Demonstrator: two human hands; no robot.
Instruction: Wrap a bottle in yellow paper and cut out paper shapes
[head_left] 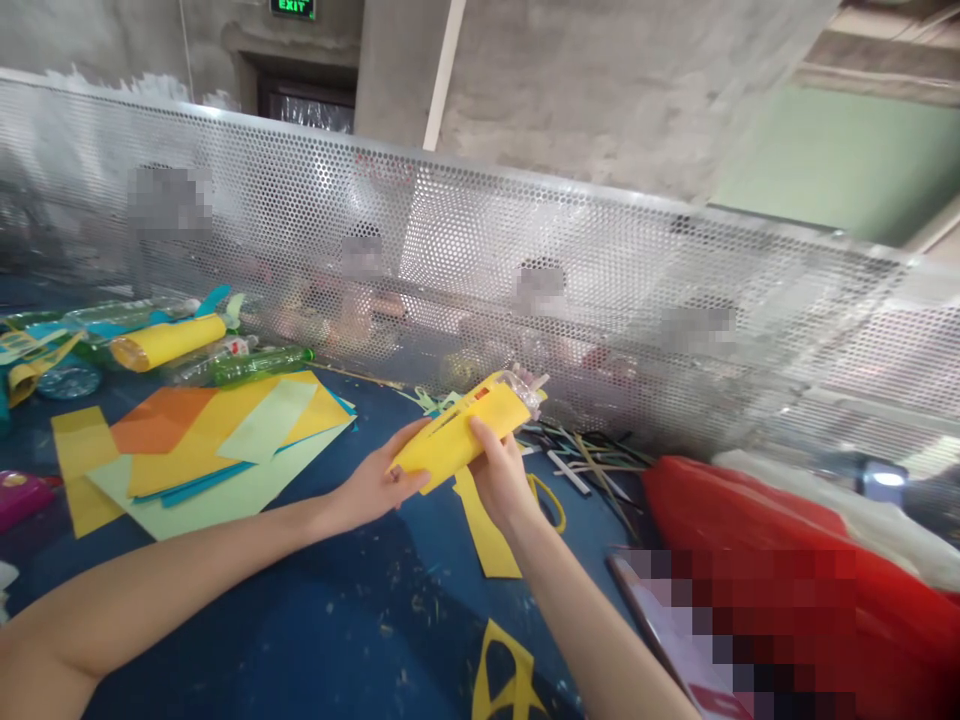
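In front of me both hands hold a clear plastic bottle (517, 392) wrapped in a yellow paper sheet (463, 432), tilted up toward the right. My left hand (386, 475) grips the lower left end, fingers round the paper. My right hand (499, 470) closes on the wrap nearer its upper right end, thumb on top. A slit in the paper leaves a small red patch showing. Beneath my right hand lies a yellow paper strip (487, 530) on the blue table (315, 620).
Coloured sheets (195, 440) lie left. Behind them are a green bottle (262, 365) and a yellow-wrapped bottle (169, 342). Cut-out yellow scrap (506, 670) lies in front, thin strips (585, 460) and a red bag (750, 520) right. A perforated metal panel (465, 250) stands behind.
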